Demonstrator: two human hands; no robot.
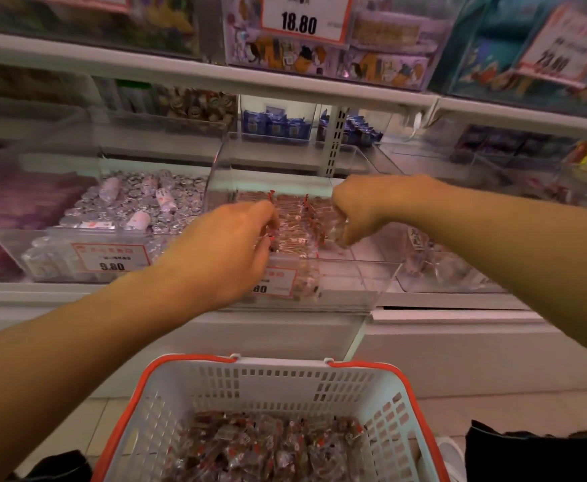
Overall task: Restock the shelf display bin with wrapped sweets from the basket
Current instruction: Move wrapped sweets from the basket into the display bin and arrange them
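The basket (271, 412) at 6 o'clock holds most sweets. In the clear bin (372, 273) at 12, left hand (226, 252) and right hand (358, 207) each pinch wrapped sweets (295, 224); loose grips could spill them over its low front.

The display bin (365, 273) was made of clear, glossy plastic, smooth-walled and see-through. The wrapped sweets (295, 220) inside it were sealed in shiny transparent film, as were those lying in the basket (267, 380), which was moulded from matt white perforated plastic with an orange rim. The price tag (278, 281) appeared to be printed paper. Silvery, foil-like wrappers (135, 200) were seen in the neighbouring bin.
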